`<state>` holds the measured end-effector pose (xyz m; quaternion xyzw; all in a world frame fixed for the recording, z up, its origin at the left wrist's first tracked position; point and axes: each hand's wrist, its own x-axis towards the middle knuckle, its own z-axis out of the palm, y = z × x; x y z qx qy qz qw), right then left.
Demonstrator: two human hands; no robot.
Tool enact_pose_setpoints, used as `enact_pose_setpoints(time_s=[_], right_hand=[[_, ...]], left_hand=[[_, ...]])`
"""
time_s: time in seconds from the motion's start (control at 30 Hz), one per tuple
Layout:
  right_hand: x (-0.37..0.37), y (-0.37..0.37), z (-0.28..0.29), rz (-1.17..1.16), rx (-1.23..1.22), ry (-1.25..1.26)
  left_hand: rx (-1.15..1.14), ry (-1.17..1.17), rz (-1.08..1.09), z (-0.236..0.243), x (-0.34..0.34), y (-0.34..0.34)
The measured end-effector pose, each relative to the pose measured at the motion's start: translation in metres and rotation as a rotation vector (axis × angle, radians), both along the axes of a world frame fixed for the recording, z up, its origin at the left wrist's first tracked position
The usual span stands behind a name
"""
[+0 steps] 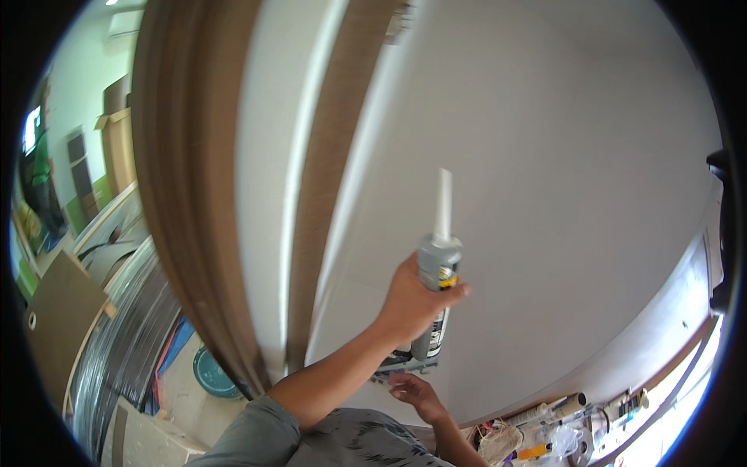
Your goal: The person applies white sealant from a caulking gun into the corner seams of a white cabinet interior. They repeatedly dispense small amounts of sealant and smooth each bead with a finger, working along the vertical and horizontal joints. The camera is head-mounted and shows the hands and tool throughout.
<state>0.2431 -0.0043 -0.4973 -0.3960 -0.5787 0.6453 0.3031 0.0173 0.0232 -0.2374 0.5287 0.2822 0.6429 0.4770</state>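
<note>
My left hand (pixel 420 303) is wrapped around a grey sealant cartridge (pixel 429 342), held upright in front of a pale wall panel. A long white nozzle (pixel 443 206) points up from its top. Lower down and a little to the right, my right hand (pixel 418 395) has its fingers loosely apart and holds nothing that I can see. Just above its fingertips, a dark object (pixel 397 358) shows partly behind my left wrist and the cartridge's lower end; its kind cannot be made out.
A brown door frame (pixel 187 156) rises left of my arm. Beyond it are plastic-wrapped panels (pixel 128 350), a teal tub lid or basin (pixel 214 373) and a person (pixel 39 187) in green. Several tubes and tools (pixel 545 428) lie at the lower right.
</note>
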Motion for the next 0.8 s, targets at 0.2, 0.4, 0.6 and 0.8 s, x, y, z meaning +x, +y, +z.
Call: enact_pose_setpoints(time_s=[0.2, 0.4, 0.6, 0.8], right_hand=[[-0.048, -0.033, 0.071, -0.189, 0.317, 0.641], [-0.059, -0.048, 0.099, -0.040, 0.293, 0.955], [-0.062, -0.045, 0.093, -0.099, 0.155, 0.970], [-0.053, -0.041, 0.098, -0.054, 0.170, 0.993]], left_hand=[[-0.209, -0.462, -0.297, 0.014, 0.024, 0.015], [-0.278, -0.557, -0.345, 0.017, 0.030, 0.014], [-0.281, -0.506, -0.332, 0.011, 0.029, 0.014], [-0.238, -0.560, -0.323, 0.012, 0.028, 0.011]])
